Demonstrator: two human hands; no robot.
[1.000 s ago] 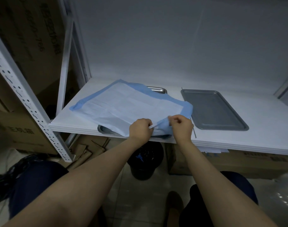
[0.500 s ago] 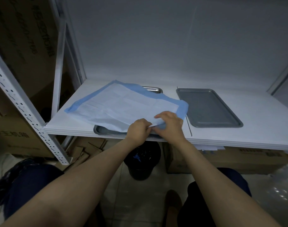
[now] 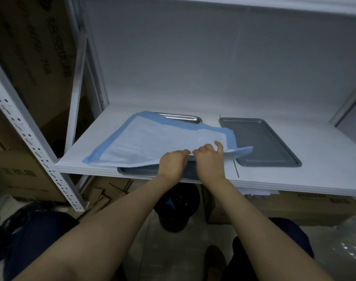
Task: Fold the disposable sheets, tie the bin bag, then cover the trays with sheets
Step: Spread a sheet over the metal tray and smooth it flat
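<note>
A white shelf (image 3: 325, 159) in a metal rack carries two steel trays. A disposable sheet (image 3: 152, 142), white with a blue border and creased, lies askew over the left tray (image 3: 136, 171), one corner reaching over the bare right tray (image 3: 260, 142). The left hand (image 3: 173, 162) and right hand (image 3: 209, 161), side by side, each pinch its near edge with curled fingers.

A storeroom: white slotted-steel shelving (image 3: 27, 138), stacked printed cardboard cartons (image 3: 35, 49) and a black bin (image 3: 176, 209) on a tiled floor
</note>
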